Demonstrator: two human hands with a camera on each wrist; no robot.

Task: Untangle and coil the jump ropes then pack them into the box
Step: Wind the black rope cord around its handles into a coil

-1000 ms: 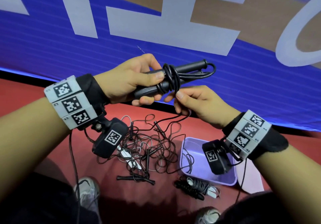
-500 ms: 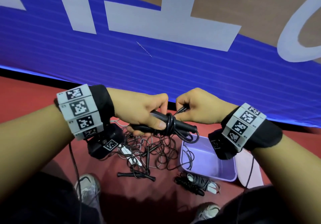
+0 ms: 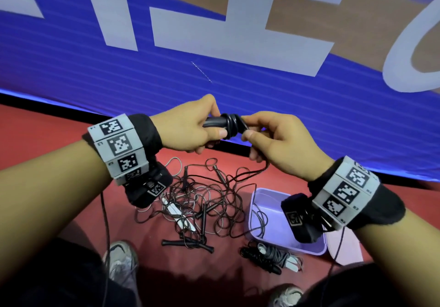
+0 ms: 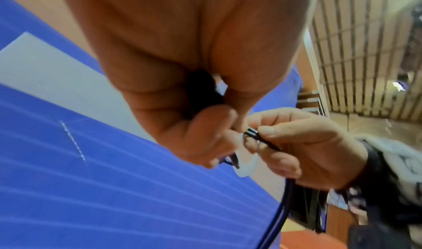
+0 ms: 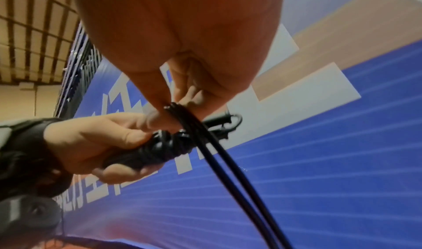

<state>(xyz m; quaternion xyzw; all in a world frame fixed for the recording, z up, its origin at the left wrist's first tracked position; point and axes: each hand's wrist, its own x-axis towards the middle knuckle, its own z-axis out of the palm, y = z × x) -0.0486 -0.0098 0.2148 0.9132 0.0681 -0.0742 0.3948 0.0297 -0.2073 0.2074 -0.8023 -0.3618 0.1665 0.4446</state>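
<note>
Jump rope [image 3: 232, 125], held up over the floor above the tangle [image 3: 204, 202], is being wound round its handles, left hand [image 3: 188, 128] gripping them, right hand [image 3: 271, 140] pinching the cord; turns should be going on snug, side by side.

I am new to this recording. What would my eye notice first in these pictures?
At centre, the left hand grips black handles wound with cord, while the right hand pinches the cord. Below lies a tangled pile of ropes on the red floor, beside a lilac box.
</note>
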